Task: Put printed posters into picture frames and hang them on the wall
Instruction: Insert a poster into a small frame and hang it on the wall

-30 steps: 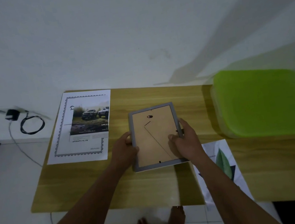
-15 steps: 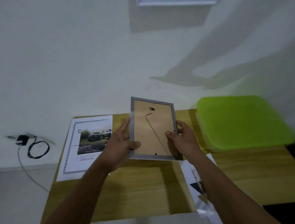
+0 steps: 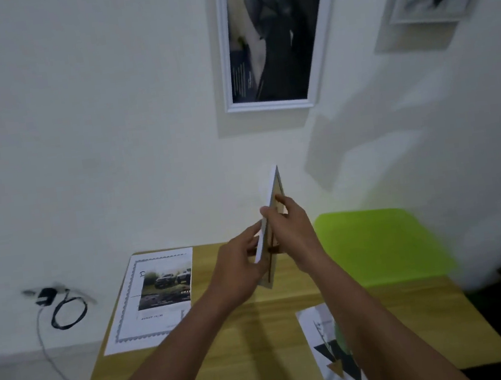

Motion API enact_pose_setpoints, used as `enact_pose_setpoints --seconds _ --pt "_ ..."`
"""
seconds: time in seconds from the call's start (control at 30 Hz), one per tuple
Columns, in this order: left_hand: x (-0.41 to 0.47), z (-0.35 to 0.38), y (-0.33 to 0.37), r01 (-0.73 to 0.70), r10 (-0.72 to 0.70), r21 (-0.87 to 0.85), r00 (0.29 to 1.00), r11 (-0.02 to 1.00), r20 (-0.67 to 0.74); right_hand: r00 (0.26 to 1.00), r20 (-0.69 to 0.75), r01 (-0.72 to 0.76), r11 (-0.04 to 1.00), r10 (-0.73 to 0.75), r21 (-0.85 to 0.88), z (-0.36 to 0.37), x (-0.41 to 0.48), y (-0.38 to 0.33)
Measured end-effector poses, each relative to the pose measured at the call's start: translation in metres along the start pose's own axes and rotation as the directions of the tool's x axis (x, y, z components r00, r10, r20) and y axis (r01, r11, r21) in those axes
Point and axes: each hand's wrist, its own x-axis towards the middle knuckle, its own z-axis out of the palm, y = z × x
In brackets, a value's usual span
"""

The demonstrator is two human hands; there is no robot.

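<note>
frame (image 3: 275, 186) now sits higher above the desk (image 3: 262, 346) than 0.5 s ago, turned edge-on to the cam, upright, near the wall. l hand (image 3: 237, 273) grips its left side w/ curled fingers; r hand (image 3: 292, 232) pinches the right side. car poster (image 3: 161, 292) & leaf poster (image 3: 335, 350) stay flat on desk. view tilted up: 2 hung pics (image 3: 268, 36) now visible.

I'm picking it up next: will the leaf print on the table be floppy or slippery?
The leaf print lies flat and thin, so likely floppy and light. Its bottom corner shines, so it may be slick.
</note>
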Motion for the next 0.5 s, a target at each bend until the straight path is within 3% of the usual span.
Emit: enact_pose_setpoints --seconds 0.17,0.3,0.4,0.5 --pt "-0.004 0.021 0.029 -0.05 0.053 0.087 0.998 0.995 -0.034 0.992 0.016 0.128 0.991 -0.127 -0.028 -0.023 -0.013 -0.019" --pt "-0.007 0.032 0.051 -0.076 0.076 0.033 0.997 0.997 -0.004 0.974 -0.082 0.213 0.977 -0.213 -0.01 -0.048 -0.015 -0.03" --pt "0.001 0.019 0.056 -0.066 0.09 0.111 0.969 0.992 -0.231 0.972 -0.118 0.214 0.973 -0.203 0.083 -0.064 -0.021 -0.037" --pt "0.013 -0.014 0.054 0.091 -0.011 0.204 0.931 0.975 -0.364 0.975 -0.095 0.215 0.96 -0.201 0.18 -0.076 -0.028 -0.045"
